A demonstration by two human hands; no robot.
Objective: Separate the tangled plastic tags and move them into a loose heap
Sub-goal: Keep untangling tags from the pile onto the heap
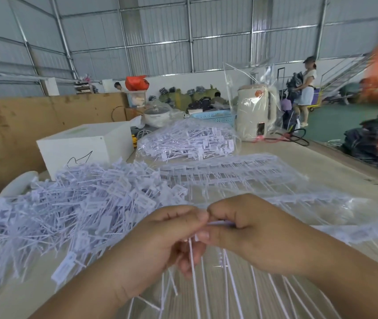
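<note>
My left hand (160, 247) and my right hand (250, 231) meet at the front middle of the table, fingertips together. Both pinch a strip of white plastic tags (192, 261) whose thin tails hang down toward me. A loose heap of separated white tags (68, 208) spreads over the table to the left of my hands. Joined strips of tags (229, 173) lie in flat rows just beyond my hands and to the right.
A clear bag of more tags (188, 141) lies farther back. A white box (84, 150) stands at the back left, against a cardboard wall (22, 130). A bagged beige appliance (254, 116) stands at the back right. A person (305, 88) stands on the floor beyond.
</note>
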